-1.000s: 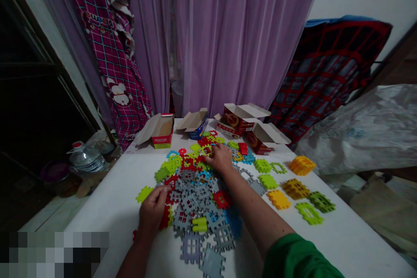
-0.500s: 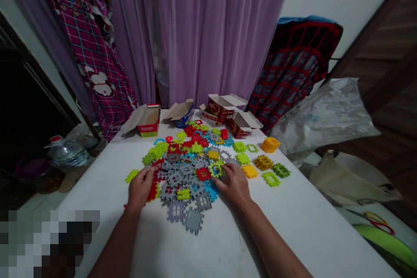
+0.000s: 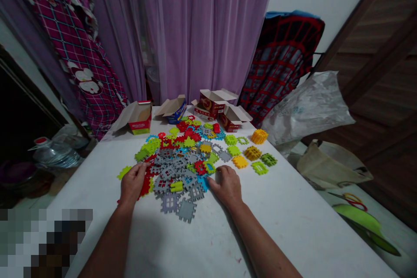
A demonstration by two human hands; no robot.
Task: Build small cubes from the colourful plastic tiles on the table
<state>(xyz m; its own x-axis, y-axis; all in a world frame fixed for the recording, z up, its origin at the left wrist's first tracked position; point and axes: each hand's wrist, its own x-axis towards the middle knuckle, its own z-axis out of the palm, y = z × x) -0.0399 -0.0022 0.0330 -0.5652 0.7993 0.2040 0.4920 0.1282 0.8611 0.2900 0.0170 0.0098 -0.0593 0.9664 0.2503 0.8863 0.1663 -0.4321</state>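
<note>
The right hand (image 3: 226, 186) has been drawn back from the middle of the pile of plastic pieces (image 3: 177, 163). It now lies palm down at the near right edge of the pile, just touching it. Its fingers are a little spread, and nothing is pinched by them.

The left hand (image 3: 132, 184) is held palm down at the near left edge of the pile. Its fingers are kept close together and are laid over the pieces there, just beside a red piece (image 3: 145, 186). Whether a piece is pinched by them cannot be told, because the fingertips are partly hidden.

The pile is left in the middle of the white table (image 3: 260, 226). Many gray pieces are seen at its near side, and red, green and blue ones are mixed in further on. To the right, a small yellow stack (image 3: 259, 136) and a green piece (image 3: 259, 167) are set apart from the pile, with other yellow and green pieces near them. Open red boxes (image 3: 208, 104) and a blue box (image 3: 176, 110) are placed at the far edge.
</note>
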